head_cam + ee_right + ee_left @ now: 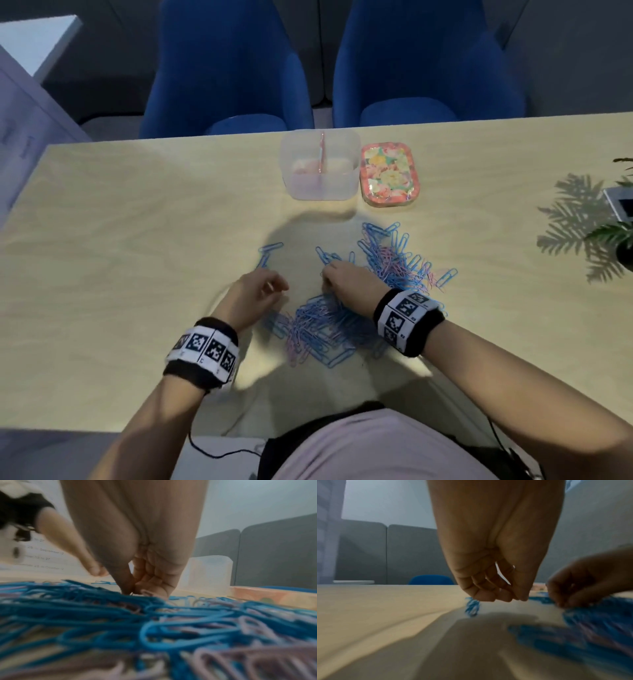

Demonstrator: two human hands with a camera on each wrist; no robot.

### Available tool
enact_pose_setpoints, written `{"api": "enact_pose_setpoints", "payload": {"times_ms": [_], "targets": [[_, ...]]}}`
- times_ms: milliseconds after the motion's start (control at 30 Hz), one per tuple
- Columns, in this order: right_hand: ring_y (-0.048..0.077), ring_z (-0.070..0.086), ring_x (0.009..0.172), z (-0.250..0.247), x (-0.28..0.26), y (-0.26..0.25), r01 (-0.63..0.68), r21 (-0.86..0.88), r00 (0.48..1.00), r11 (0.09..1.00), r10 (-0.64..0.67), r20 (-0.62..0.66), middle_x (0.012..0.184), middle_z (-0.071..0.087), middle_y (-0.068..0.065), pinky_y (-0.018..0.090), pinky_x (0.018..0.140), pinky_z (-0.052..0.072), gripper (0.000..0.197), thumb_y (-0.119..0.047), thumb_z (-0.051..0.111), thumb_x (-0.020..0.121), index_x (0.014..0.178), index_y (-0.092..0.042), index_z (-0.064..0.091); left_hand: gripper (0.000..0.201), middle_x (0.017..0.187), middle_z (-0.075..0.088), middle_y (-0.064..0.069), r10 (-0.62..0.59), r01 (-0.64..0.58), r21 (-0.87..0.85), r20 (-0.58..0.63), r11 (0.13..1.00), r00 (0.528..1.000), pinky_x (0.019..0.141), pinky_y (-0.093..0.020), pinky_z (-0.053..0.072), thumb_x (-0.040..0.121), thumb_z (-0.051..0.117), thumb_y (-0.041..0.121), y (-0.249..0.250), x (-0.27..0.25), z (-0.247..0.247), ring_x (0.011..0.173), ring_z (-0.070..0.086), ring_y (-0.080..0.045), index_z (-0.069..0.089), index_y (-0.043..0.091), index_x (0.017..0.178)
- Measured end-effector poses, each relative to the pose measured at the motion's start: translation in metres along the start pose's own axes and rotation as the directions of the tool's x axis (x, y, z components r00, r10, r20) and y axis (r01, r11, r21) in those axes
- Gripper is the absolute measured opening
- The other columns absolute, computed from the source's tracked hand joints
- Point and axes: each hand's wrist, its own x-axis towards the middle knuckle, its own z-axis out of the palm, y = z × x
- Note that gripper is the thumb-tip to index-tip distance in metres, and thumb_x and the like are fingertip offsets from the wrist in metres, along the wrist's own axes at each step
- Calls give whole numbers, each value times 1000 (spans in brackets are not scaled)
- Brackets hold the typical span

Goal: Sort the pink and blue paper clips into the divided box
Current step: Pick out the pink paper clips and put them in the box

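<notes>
Pink and blue paper clips lie mixed in two heaps: a near pile [325,325] [120,615] between my wrists and a far pile [397,263] to the right. A few loose blue clips [269,253] [471,607] lie ahead of my left hand [270,291] [501,597], which hovers with fingers curled and thumb on the fingertips; I see nothing in it. My right hand [327,277] [135,591] reaches down at the near pile's far edge and pinches a pink clip [145,592]. The clear divided box [298,185] [205,573] stands at the table's far edge.
A floral tin lid [388,174] [274,595] lies just right of the box. Two blue chairs [226,68] stand beyond the table. A potted plant [616,236] and a small device [620,202] sit at the right edge, and a printed sheet [20,144] at the left.
</notes>
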Motion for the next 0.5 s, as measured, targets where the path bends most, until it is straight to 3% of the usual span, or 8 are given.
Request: {"api": "enact_pose_setpoints", "payload": {"times_ms": [100,200,267,333,367,433,500], "targets": [[31,53,98,-2,-1,5,-25,204,993,979,47,-105,105,55,16,30,79,38,13,-8,47,90,97,-2,54,13,88,62,2,-35,34,59,13,998,999,71,-17,38,80,69,16,-13,-18,5,73,53,-7,67,13,91],[26,53,81,-6,-4,2,-45,444,974,895,139,-181,89,58,10,25,68,32,15,-3,45,89,100,-2,54,12,92,66,-7,-54,55,44,-30,998,998,74,-25,45,78,69,9,-19,-24,6,80,59,-17,68,9,90],[19,47,73,-7,-4,-6,-86,566,972,820,194,-133,81,53,3,22,61,30,19,-1,41,89,100,-2,56,10,91,66,-10,-65,72,58,-121,996,991,78,-32,47,79,67,5,-27,-27,6,85,61,-26,68,7,88],[13,45,64,-7,-4,-15,-169,673,972,720,234,-6,70,49,-2,18,57,32,16,-8,40,88,84,-10,55,8,92,65,-9,-73,95,100,-208,990,975,80,-35,48,81,66,9,-31,-32,5,89,59,-26,67,10,89],[11,44,61,-6,-5,-19,-186,695,973,695,230,31,66,47,-1,21,57,33,17,-13,41,88,76,-12,53,8,92,64,-6,-64,90,102,-240,991,969,80,-34,47,82,66,13,-31,-35,6,90,58,-23,66,12,90],[17,46,65,3,-8,-27,-133,618,988,775,156,17,69,49,4,30,63,36,16,-16,49,88,74,-10,55,10,92,63,-1,-25,46,83,-237,995,971,79,-26,44,82,67,18,-25,-40,9,88,55,-16,67,14,91],[21,54,79,12,-12,-38,-42,383,999,923,36,22,82,60,4,31,70,39,12,-25,58,86,90,-14,61,13,93,62,0,-2,14,82,-147,997,989,80,-24,43,79,70,21,-19,-45,13,88,54,-14,68,15,91]]}}
